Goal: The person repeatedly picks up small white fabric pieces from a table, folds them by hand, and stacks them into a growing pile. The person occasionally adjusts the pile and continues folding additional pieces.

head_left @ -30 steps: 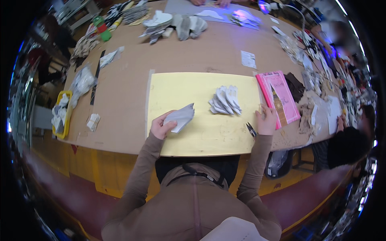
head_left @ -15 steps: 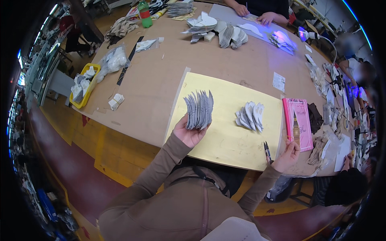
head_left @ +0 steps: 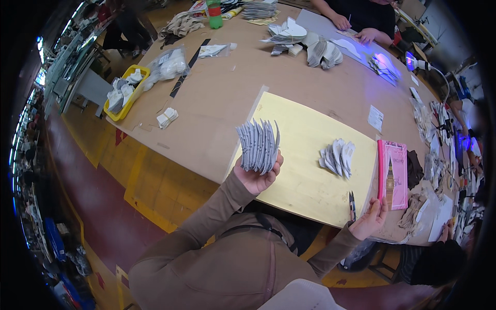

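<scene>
My left hand (head_left: 257, 180) is closed round the lower end of a fanned stack of grey cut fabric pieces (head_left: 258, 146), held up over the left edge of a pale yellow board (head_left: 297, 134). A smaller fanned pile of similar white-and-grey pieces (head_left: 337, 157) lies on the board's right half. Beside the near corner of a pink book (head_left: 396, 173) is my right hand (head_left: 370, 219), its thumb and fingertips pinched together. Whatever they hold is too small to make out. Dark-handled thread snips (head_left: 352, 204) lie at the board's near right edge, just left of that hand.
A yellow basket of cut pieces (head_left: 135, 97) and a bag of white pieces (head_left: 169, 64) stand at the left. Stacked pieces (head_left: 323, 50), a green bottle (head_left: 214, 14) and a lit lamp (head_left: 412, 61) are farther back. Another person's hands (head_left: 367, 35) work across the table.
The whole view has shifted, so the table sits farther right and lower. My left hand has moved left over the board with the stack. A thin reddish bit at my right fingertips no longer shows clearly.
</scene>
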`<action>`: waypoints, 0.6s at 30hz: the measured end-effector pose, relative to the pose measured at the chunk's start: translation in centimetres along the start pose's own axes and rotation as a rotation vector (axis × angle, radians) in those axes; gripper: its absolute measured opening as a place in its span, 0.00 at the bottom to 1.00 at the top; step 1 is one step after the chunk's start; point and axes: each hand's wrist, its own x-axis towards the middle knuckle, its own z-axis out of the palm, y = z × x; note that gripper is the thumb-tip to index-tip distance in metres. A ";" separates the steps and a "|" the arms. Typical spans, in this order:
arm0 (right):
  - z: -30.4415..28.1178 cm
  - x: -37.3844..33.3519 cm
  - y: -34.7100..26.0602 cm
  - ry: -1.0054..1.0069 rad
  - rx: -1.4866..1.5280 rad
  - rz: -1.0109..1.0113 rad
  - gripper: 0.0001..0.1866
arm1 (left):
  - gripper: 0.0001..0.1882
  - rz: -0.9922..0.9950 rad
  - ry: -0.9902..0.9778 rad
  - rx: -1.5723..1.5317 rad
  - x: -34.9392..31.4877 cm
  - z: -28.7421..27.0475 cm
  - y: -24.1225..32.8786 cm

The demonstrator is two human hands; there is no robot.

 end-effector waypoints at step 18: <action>0.7 -0.6 -2.3 -0.081 0.305 0.111 0.18 | 0.32 0.110 0.076 0.052 -0.9 -1.5 0.7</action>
